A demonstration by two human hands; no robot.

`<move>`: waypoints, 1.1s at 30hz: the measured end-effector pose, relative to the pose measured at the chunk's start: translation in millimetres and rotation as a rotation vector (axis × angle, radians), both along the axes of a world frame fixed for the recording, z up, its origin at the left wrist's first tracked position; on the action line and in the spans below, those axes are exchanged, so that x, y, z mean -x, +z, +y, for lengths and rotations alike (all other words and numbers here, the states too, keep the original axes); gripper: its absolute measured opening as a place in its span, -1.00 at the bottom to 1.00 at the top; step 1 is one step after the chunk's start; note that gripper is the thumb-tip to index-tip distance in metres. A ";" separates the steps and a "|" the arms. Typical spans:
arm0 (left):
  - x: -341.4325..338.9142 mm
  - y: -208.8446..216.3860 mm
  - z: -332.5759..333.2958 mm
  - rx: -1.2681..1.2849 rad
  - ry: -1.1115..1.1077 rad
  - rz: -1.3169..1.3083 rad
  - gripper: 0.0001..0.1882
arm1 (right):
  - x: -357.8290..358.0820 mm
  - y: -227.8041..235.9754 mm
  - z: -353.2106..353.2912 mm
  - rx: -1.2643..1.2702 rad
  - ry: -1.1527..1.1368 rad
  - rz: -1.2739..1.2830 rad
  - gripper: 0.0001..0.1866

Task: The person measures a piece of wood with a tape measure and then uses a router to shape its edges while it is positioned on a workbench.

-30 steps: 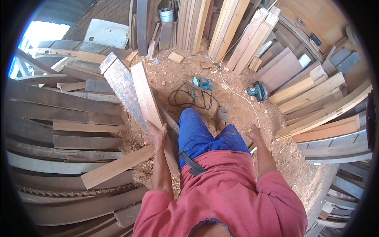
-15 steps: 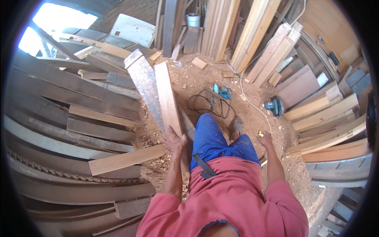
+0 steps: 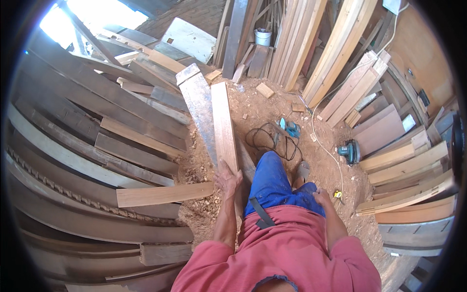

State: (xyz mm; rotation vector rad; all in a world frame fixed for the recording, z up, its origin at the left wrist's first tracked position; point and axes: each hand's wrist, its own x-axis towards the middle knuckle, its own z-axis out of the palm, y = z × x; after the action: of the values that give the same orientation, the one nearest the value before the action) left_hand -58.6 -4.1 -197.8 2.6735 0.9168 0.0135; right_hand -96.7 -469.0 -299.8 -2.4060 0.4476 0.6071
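Note:
A pale planed wooden board [image 3: 224, 124] leans lengthwise along a paint-stained bench plank [image 3: 199, 104]. My left hand [image 3: 227, 177] grips its near end, thumb and fingers at the edges. Beside my right thigh, my right hand [image 3: 321, 196] is closed, fingers curled against the blue trousers, with nothing visible in it. Just right of that hand, a small yellow tape measure [image 3: 337, 194] lies on the sawdust, apart from the fingers. Another short light board [image 3: 163, 194] lies left of my left hand, its right end close to my wrist.
A teal power tool [image 3: 291, 128] with a coiled black cord lies ahead on the sawdust floor. Another teal tool [image 3: 349, 152] sits at the right, near a pale cable [image 3: 335, 158]. Stacked planks [image 3: 141, 143] crowd the left; upright boards [image 3: 340, 46] and a white bucket [image 3: 262, 37] stand behind.
My right hand has drawn back to my thigh and let go of the tape measure, now on the floor. My left hand stays on the board's near end. The whole view has shifted.

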 end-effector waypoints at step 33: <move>202.9 9.9 75.0 1.841 0.401 -0.654 -0.34 | -22.8 -25.1 6.8 0.110 0.138 0.004 -0.79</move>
State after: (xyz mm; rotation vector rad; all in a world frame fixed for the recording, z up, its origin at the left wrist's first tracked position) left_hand -261.5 70.8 -187.9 0.6830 0.6053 0.0783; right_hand -73.9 -462.2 -324.9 -2.5567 0.3264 0.6627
